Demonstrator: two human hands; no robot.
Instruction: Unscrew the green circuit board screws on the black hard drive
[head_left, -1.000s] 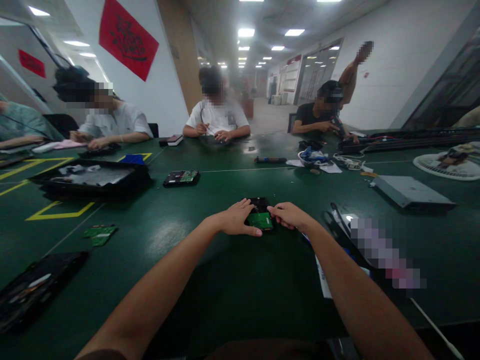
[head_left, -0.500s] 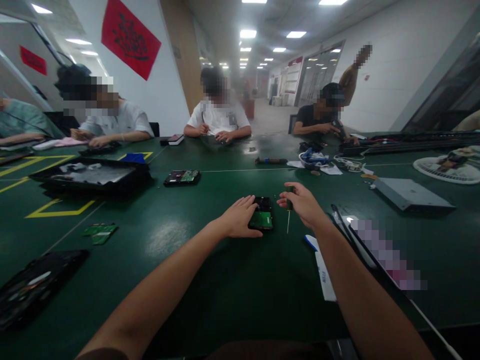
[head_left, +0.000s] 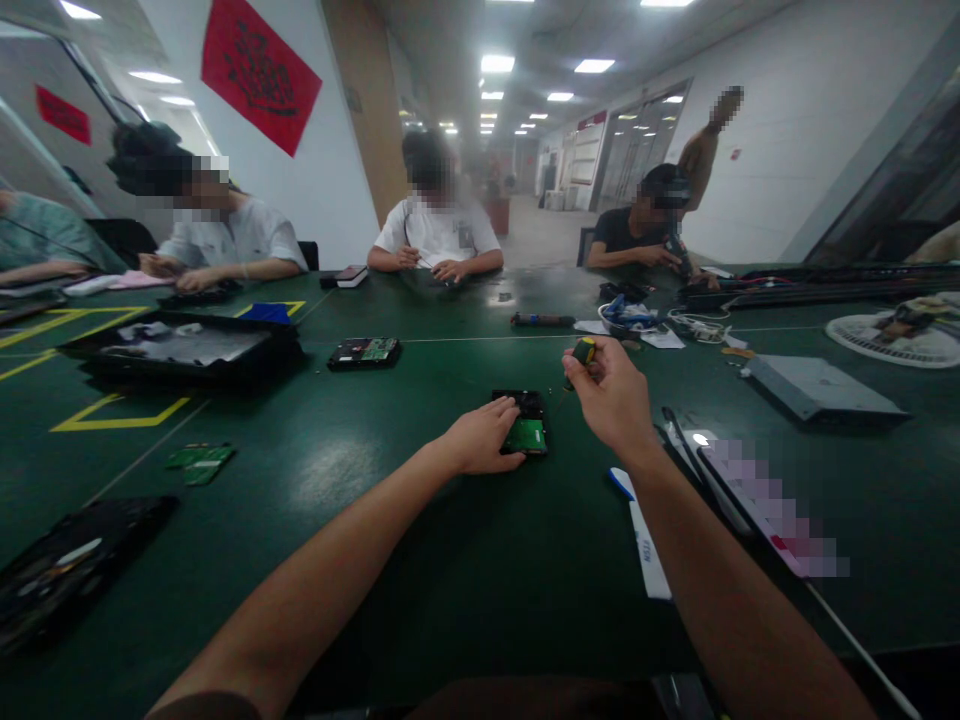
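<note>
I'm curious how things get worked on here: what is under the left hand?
Part of a black device shows there, with a green circuit board on its nearer half. The left hand covers much of the device's left side, hiding details there.

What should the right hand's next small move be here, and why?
Probably bring the screwdriver tip over to the drive: the left hand rests on the drive, while the right hand grips the screwdriver beside it, the faint shaft slanting toward it but seemingly stopping short.
</note>
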